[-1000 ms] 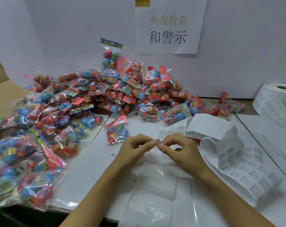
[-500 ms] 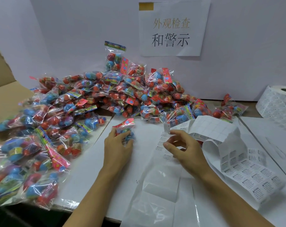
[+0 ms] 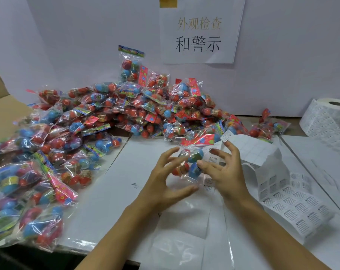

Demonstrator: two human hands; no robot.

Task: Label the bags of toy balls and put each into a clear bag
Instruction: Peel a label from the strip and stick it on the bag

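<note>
White tabletop (image 3: 145, 152): bag of toy balls (image 3: 190, 162), long axis 1-to-7 o'clock, sits between spread, non-gripping left hand (image 3: 165, 184) and right hand (image 3: 225, 172), whose fingertip carries the label (image 3: 226, 136) at the bag's 1 o'clock.

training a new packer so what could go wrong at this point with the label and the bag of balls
1. The label hangs off a right fingertip, close to the bag of balls; it could fold or land crooked on the crinkled film.
2. Left hand and right hand have a loose, spread-fingered grip on the bag, so it might slip onto the clear bags.
</note>
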